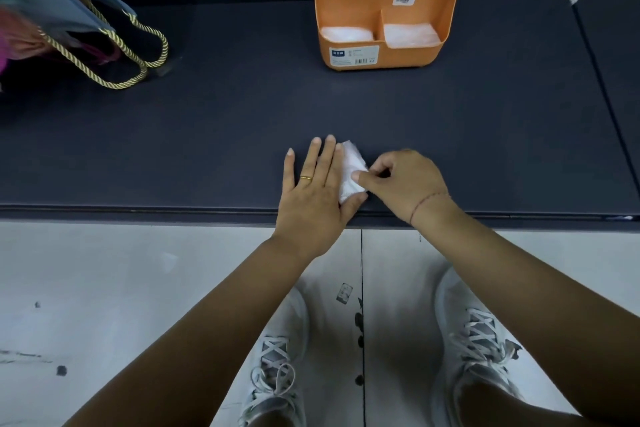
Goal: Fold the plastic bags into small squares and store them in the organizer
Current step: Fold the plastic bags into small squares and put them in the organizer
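On the dark table, near its front edge, the left hand is pressing flat on the folded plastic bag while the right hand is pinching its edge, likely best creased firmly before going to the orange organizer.

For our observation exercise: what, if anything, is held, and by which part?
The right hand pinches the folded plastic bag by its right edge; the left hand only presses it flat.
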Demonstrator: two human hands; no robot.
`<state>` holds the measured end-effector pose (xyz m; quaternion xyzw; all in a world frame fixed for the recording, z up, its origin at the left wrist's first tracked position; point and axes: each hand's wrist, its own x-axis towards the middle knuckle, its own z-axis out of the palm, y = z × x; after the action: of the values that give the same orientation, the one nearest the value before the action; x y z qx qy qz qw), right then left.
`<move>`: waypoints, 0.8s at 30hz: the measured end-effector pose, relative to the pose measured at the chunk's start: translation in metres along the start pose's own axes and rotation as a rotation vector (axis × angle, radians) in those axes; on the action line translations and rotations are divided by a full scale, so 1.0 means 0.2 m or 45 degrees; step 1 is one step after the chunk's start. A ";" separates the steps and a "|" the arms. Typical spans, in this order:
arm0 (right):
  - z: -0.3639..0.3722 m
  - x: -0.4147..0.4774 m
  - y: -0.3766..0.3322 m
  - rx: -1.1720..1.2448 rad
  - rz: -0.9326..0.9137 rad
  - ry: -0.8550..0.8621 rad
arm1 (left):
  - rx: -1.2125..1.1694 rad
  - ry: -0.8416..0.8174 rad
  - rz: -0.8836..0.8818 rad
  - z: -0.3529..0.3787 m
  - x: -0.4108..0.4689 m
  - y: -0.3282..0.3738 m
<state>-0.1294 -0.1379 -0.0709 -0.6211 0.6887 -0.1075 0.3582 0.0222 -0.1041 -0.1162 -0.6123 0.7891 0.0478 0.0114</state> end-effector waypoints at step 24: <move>-0.28 0.04 -0.01 0.930 -0.174 -0.036 | -1.904 -0.018 -0.477 -0.42 0.23 -0.01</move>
<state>-0.1638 -0.1628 -0.0325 -0.4982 0.5568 -0.3613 0.5578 0.0171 -0.1562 -0.0372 -0.5802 0.4298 0.5695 -0.3927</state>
